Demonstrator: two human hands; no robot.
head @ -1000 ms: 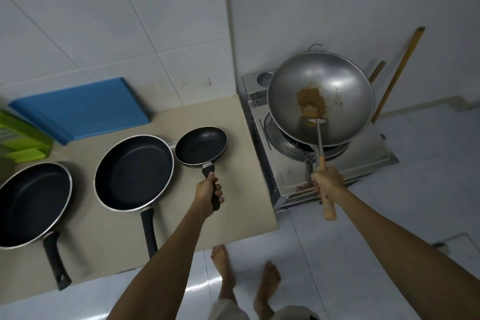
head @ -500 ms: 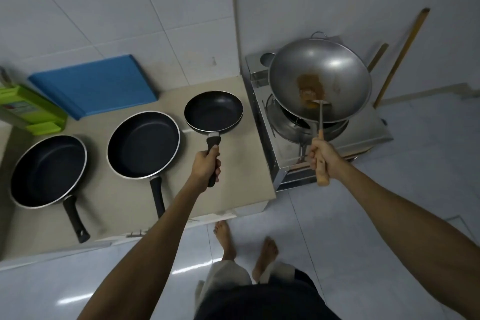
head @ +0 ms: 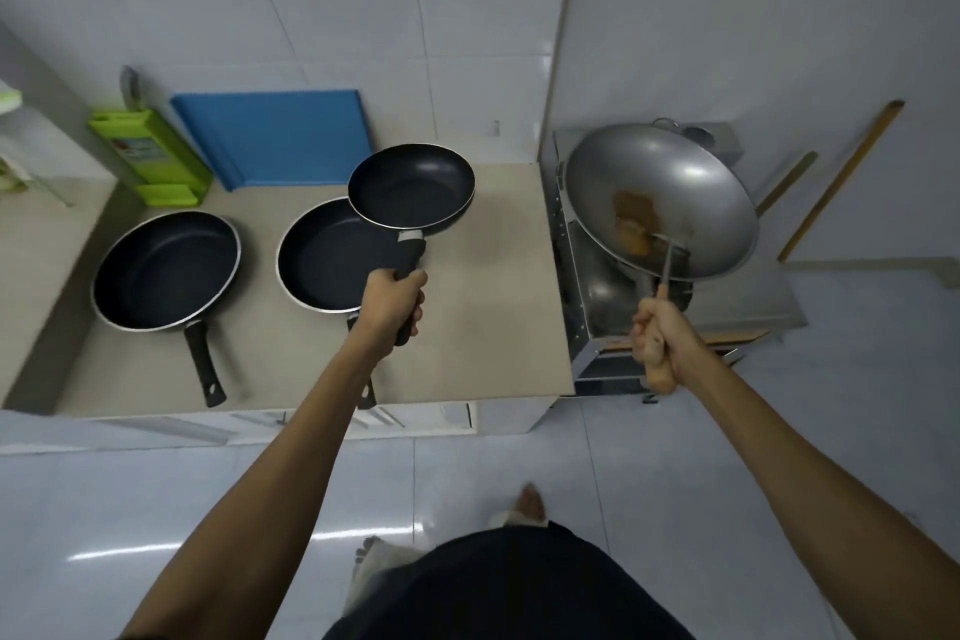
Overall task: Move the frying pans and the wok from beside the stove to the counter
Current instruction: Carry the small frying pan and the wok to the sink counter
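Holding, left hand (head: 390, 303): we are gripping the small pan (head: 411, 186) by its handle, raised above the counter (head: 483, 286).
Right hand (head: 661, 341): we are clenching the wok (head: 660, 195) handle, wok tilting right of the counter, over the stove (head: 748, 312).
Resting: two larger pans (head: 166, 270) are lying on the counter.

A glossy grey metal wok (head: 660, 203) with a wooden handle (head: 658, 369) is seen beside matt black-coated pans (head: 410, 187) on a smooth counter (head: 498, 307).
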